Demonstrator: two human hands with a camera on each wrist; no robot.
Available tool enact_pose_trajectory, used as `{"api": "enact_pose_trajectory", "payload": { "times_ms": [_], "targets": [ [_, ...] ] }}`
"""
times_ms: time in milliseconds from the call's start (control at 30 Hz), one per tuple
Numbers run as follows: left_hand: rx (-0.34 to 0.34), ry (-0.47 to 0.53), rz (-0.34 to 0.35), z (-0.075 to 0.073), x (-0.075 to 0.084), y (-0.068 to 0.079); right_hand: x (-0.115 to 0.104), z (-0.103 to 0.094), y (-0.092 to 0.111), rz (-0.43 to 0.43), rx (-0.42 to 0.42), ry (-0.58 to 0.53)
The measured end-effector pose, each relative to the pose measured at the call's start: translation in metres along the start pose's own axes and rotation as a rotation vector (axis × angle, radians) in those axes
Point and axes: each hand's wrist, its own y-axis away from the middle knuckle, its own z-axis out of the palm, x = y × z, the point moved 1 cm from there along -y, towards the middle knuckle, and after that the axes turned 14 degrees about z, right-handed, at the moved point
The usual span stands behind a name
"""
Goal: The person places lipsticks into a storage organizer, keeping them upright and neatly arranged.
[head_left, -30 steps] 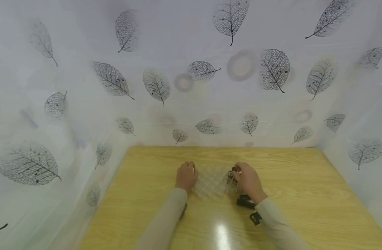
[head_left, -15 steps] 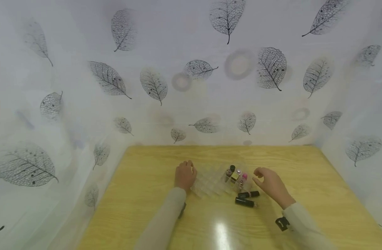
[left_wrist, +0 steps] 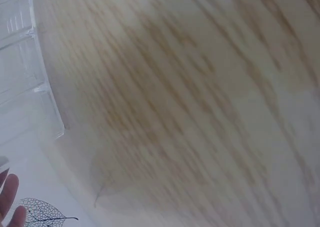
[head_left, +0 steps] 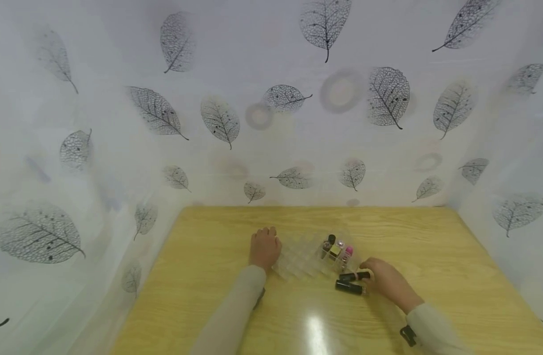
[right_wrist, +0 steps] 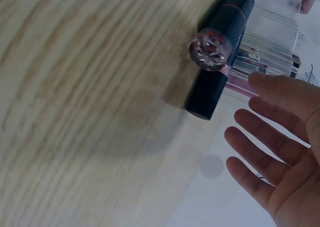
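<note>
A white curtain printed with grey leaves (head_left: 271, 108) hangs behind and along both sides of a yellow wooden worktop (head_left: 209, 296), which fills the lower middle of the head view. A bright glare patch sits on the wood toward the near edge.

Near the middle of the worktop, a little closer to the far edge than to the near one, stands a clear plastic grid organizer (head_left: 300, 259); its ribbed wall also shows at the upper left of the left wrist view (left_wrist: 25, 62). In its right-hand cells stand 4 small upright cosmetics (head_left: 335, 249), one with a pink cap, one with a black cap; the others are too small to name.

The left hand (head_left: 264, 248) rests against the organizer's left end with its fingers curled over the rim; how tightly they grip cannot be told. Only 2 fingertips (left_wrist: 9, 199) show at the bottom left of its wrist view.

The right hand (head_left: 386, 281) lies on the wood just right of the organizer's near right corner. In the right wrist view its fingers (right_wrist: 270, 142) are straight and slightly spread, holding nothing, with the tips close to the lipsticks.

2 black lipsticks lie on their sides beside that corner: the upper lipstick (head_left: 354, 276) (right_wrist: 235, 12) reaches the fingertips, and the lower lipstick (head_left: 348, 287) (right_wrist: 207, 89) lies just nearer the near edge. From the wrist, a faceted clear cap end (right_wrist: 210, 49) faces the camera.
</note>
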Motion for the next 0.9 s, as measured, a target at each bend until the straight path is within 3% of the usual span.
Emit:
{"api": "enact_pose_trajectory", "payload": {
  "times_ms": [267, 600, 900],
  "targets": [
    [-0.01, -0.058, 0.035, -0.008, 0.003, -0.002, 0.002, 0.013, -0.002, 0.02, -0.036, -0.044],
    [0.014, -0.055, 0.034, -0.007, 0.004, 0.0, 0.001, 0.02, 0.001, -0.051, 0.071, 0.037],
    [0.019, -0.064, 0.034, -0.005, 0.003, 0.001, 0.005, 0.029, -0.002, -0.065, 0.091, 0.084]
  ]
}}
